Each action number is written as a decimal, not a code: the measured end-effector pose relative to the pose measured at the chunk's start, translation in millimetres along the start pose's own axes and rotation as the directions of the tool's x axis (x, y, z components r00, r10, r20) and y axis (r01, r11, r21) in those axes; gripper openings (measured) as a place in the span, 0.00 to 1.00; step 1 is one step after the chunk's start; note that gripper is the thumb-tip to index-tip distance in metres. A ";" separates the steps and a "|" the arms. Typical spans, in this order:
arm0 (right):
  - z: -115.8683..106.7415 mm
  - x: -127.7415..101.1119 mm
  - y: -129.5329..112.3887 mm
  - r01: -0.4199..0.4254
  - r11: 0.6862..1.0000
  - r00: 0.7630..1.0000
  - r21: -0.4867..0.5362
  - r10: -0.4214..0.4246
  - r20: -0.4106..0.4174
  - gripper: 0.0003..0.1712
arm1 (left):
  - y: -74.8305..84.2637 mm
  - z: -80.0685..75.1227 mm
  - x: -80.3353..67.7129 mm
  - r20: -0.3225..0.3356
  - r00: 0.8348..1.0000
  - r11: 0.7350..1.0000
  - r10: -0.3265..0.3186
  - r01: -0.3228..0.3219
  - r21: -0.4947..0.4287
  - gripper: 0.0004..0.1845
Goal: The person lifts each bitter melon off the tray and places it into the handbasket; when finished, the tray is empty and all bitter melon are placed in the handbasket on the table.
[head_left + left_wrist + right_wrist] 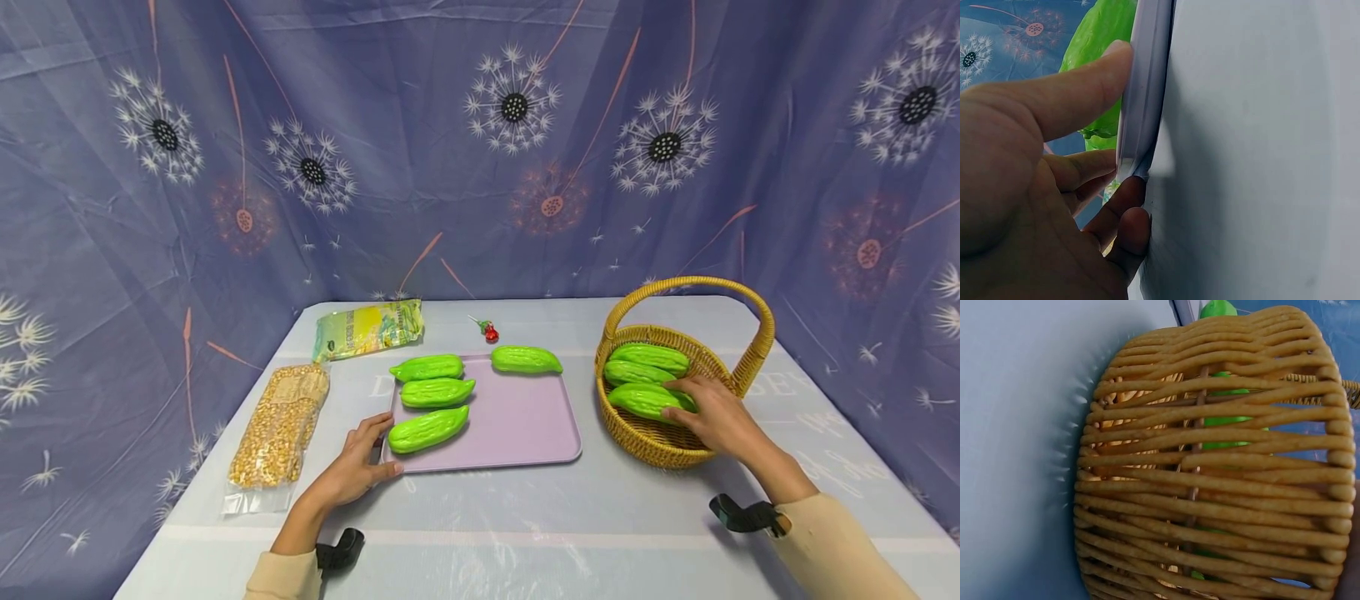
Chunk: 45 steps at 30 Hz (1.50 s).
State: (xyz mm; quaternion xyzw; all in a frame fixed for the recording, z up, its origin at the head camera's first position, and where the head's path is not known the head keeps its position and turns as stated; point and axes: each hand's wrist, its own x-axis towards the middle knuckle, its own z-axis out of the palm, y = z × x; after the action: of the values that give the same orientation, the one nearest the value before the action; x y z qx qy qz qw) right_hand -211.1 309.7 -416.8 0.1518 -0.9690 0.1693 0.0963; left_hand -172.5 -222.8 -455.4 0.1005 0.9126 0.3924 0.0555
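My left hand (352, 467) holds the front left corner of a lilac tray (517, 433). In the left wrist view its thumb (1094, 87) lies on the tray's rim, the other fingers round the corner. Three green bitter melons (427, 429) lie along the tray's left side, and another bitter melon (527, 360) lies at its back right. Over the wicker basket (637, 446), my right hand (716, 412) grips the nearest of three bitter melons (641, 400) inside, with fingers and thumb on its right end. The right wrist view shows mainly the basket's woven wall (1210, 487), which hides the grip.
A clear bag of yellow corn kernels (277, 429) lies left of the tray. Behind it is a green and yellow packet (371, 329). A small red and green trinket (487, 329) lies behind the tray. The basket's tall handle (690, 283) arches above its opening.
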 end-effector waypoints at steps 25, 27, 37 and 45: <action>5.1 8.6 1.7 0.016 0.998 1.000 -0.069 -0.016 -0.009 0.25 | 2.0 -1.1 -0.9 0.005 1.000 1.000 -0.002 0.002 0.010 0.41; 5.3 8.6 1.7 0.017 0.998 1.000 -0.068 -0.018 -0.012 0.25 | 1.8 -1.3 -0.6 0.004 1.000 1.000 0.002 -0.002 0.011 0.41; 5.0 7.0 0.3 -0.006 0.998 1.000 -0.058 0.004 -0.021 0.26 | 2.8 -1.1 -0.3 0.003 1.000 1.000 0.006 -0.006 0.008 0.41; 2.8 6.5 -4.1 0.056 0.997 0.989 -0.049 -0.062 -0.137 0.26 | 2.7 -1.5 0.1 0.005 1.000 1.000 0.002 -0.002 0.006 0.41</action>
State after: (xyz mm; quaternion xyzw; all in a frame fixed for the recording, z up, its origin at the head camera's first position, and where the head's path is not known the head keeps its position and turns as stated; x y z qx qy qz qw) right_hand -216.2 303.3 -416.6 0.1662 -0.9586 0.1546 0.1717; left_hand -172.6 -222.0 -452.4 0.1025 0.9135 0.3895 0.0574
